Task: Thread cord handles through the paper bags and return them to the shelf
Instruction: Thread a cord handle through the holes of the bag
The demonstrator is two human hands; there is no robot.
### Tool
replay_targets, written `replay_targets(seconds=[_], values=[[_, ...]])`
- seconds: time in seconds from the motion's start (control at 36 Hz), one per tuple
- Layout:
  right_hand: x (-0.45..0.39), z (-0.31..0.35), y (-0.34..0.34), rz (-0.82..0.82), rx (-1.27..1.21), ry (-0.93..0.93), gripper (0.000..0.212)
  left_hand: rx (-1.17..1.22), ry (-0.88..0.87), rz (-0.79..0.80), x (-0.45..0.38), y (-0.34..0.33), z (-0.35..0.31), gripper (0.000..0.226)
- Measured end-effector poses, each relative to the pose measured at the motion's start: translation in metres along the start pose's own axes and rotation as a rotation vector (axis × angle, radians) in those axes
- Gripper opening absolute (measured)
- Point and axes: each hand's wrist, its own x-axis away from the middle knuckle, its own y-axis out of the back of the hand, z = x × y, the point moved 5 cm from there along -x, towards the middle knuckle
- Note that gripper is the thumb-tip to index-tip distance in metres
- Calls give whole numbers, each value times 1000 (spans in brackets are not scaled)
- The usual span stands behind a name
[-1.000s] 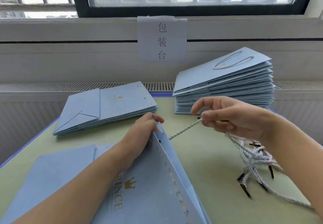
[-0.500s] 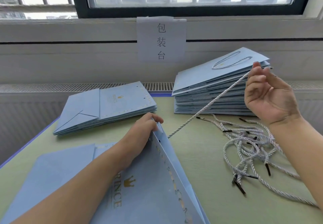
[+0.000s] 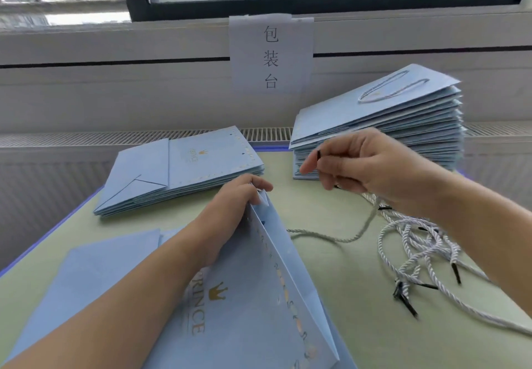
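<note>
A light blue paper bag with a gold crown and lettering stands tilted in front of me. My left hand grips its top edge near the punched holes. A white twisted cord runs slack from the bag's rim across the table to my right hand. That hand pinches the cord's black tip between thumb and forefinger, above the table and in front of the tall stack.
A low stack of flat bags without handles lies at the back left. A tall stack of bags with cord handles stands at the back right. Several loose cords lie tangled on the green table at the right. A paper sign hangs on the wall.
My right hand pulled the cord up and to the right until it was taut, then came back down and left. The cord now lies slack, and the hand pinches its black tip.
</note>
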Motion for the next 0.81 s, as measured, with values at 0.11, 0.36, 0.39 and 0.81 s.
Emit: replay_targets(seconds=[0.11,0.36,0.39,0.81], values=[[10,-20,-19,97,169,-84,19,0,-8,-24,-2,5,-2,49],[35,-34,-50,353,374,-155,22,50,-45,-157,-12,21,-2,31],[36,-33,-53,356,386,-141,20,53,-43,-167,-12,22,-2,34],[40,-34,-80,335,-159,-131,7,98,9,-79,-12,24,5,41]])
